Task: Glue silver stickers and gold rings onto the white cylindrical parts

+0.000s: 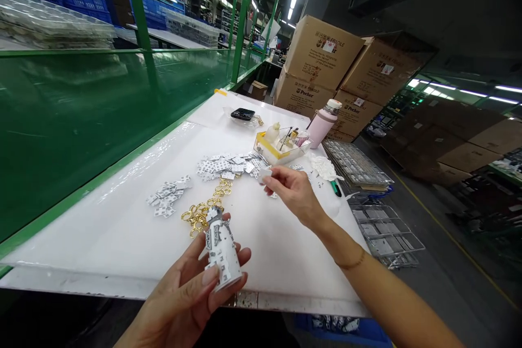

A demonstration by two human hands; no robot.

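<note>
Tower model (225,255), white with grey trim, sits lower centre of frame, above the table (269,261), tilted, top leaning left. Left hand (190,288) is closed around its lower body, thumb on near side, fingers behind. Right hand (299,198), centre right, has thumb and fingertips pinched on a small pale piece (265,174).

Handling, my read: tower looks light and stiff, probably moulded plastic or thin metal; can't tell which. Smooth wall may slip a bit under dry fingers. Grey lattice trim and narrow top look like the fragile bits, could bend or snap. Best hold: wide plain wall near the base; keep pressure off the trim. Pale piece looks thin, near weightless; edge pinch only, easy to drop.
</note>
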